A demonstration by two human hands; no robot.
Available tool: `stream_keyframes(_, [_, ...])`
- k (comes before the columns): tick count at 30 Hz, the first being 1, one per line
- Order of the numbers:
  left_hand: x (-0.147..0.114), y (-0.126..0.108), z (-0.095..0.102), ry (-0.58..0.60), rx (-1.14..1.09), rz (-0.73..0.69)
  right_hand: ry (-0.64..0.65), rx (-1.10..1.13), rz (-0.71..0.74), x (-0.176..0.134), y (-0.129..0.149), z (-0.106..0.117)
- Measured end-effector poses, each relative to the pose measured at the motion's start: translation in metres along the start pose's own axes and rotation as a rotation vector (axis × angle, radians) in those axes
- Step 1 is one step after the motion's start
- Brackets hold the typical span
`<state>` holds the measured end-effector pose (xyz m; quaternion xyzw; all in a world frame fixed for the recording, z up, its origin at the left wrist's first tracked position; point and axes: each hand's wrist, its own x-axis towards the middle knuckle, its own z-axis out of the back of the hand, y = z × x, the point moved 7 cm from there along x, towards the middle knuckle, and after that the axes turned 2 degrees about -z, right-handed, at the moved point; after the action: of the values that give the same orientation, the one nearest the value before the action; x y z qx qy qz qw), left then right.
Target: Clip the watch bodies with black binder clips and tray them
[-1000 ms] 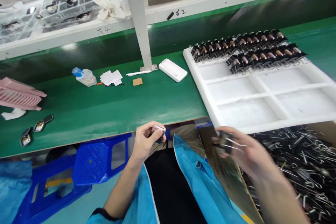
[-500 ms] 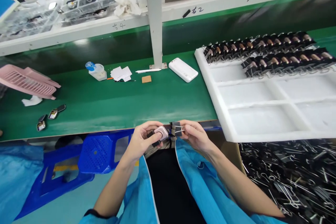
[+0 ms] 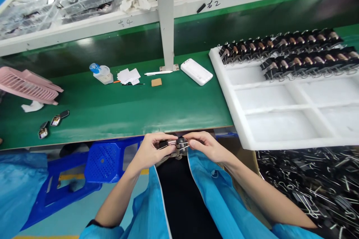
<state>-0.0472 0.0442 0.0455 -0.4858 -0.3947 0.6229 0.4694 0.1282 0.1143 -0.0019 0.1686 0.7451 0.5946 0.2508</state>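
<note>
My left hand (image 3: 151, 152) is closed around a small pinkish metal case (image 3: 171, 142) that looks like a watch body, with a black binder clip (image 3: 162, 144) on its left end. From the other side my right hand (image 3: 209, 148) pinches the wire handles of another black binder clip (image 3: 181, 142). This clip meets the right end of the case; whether its jaws are around the edge cannot be made out. Both hands are just below the front edge of the green table (image 3: 126, 114), above my lap.
A white foam tray (image 3: 244, 127) on the right carries rows of clamped cases (image 3: 308, 61). Below it lies a heap of loose binder clips (image 3: 305, 183). A power bank (image 3: 196, 71), bottle (image 3: 103, 74), pink fan (image 3: 28, 85) and two opened watch bodies (image 3: 55, 120) are on the table. A blue stool (image 3: 102, 162) stands left.
My right hand has brought its binder clip left, against the case. The case has turned from showing its flat face to being seen nearly edge-on.
</note>
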Motion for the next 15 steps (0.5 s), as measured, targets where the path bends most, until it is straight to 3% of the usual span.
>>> stream_keyframes(8, [0.000, 0.008, 0.003, 0.013, 0.005, 0.030, -0.040, -0.054, -0.038, 0.003, -0.006, 0.000])
stream_keyframes(15, [0.007, -0.002, -0.010, 0.124, -0.027, 0.023, 0.037, -0.123, -0.049, 0.001, 0.024, -0.010])
